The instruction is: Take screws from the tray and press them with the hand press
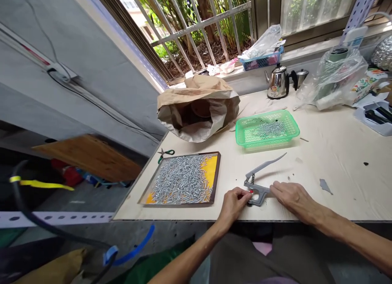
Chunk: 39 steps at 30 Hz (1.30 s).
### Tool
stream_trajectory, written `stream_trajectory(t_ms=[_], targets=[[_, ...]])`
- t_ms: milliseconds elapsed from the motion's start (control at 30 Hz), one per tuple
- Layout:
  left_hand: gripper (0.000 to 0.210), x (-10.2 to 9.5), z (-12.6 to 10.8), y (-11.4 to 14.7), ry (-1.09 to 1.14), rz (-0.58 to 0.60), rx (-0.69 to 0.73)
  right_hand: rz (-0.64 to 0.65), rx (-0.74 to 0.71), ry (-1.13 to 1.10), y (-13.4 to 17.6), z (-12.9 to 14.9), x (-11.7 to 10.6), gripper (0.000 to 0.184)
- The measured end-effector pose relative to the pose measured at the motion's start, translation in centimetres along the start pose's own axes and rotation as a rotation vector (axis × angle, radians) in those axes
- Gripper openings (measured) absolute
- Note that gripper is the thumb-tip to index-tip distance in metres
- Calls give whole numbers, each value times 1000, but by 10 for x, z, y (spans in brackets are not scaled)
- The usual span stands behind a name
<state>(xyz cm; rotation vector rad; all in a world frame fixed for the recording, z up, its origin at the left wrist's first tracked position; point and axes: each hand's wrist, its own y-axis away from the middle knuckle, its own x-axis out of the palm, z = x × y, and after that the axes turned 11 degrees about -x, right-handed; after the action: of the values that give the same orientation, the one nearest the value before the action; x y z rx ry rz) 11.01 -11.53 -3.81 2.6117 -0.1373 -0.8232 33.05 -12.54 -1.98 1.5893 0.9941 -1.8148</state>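
The small grey hand press (256, 185) sits near the front edge of the table (330, 153), handle raised. Best to seat the piece squarely under its head before pressing. The left hand (234, 203) pinches something small at the head; the right hand (292, 196) rests loosely spread against the base.

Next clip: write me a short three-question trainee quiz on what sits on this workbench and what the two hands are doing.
1. True or false: the green basket holds small metal pieces.
2. Which hand rests on the base of the grey hand press? A) left hand B) right hand C) neither
3. Fill in: the flat tray of metal pieces has a ____ bottom.

Key: 1 true. 2 B; the left hand's fingertips are at the press's front, by a small red part. 3 yellow.
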Motion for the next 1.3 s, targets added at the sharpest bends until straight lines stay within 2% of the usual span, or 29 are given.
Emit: stream_trajectory(t_ms=[200,433,600,733,800,900,1000,1167,1300], targets=[[22,-10,-10,-3,-128,189,-133,116,27,-100,-4,-4,-1,21],[24,-9,-13,3,-172,242,-191,252,37,-185,-9,-7,-11,20],[32,-9,-8,9,-141,342,-221,302,39,-180,-8,-5,-5,17],[31,-8,-5,12,-137,360,-270,336,49,-239,-7,-6,-12,10],[30,-7,-5,13,-140,341,-282,296,63,-268,-8,-10,-17,24],[30,-5,-4,14,-137,325,-272,207,93,-229,-12,-21,-18,64],[31,-5,-2,15,-134,326,-278,234,102,-193,-18,-34,-11,91],[31,-5,0,16,-154,311,-273,319,92,-222,-27,-44,-4,103],[32,-3,4,15,-142,310,-257,316,111,-201,-30,-40,-11,95]])
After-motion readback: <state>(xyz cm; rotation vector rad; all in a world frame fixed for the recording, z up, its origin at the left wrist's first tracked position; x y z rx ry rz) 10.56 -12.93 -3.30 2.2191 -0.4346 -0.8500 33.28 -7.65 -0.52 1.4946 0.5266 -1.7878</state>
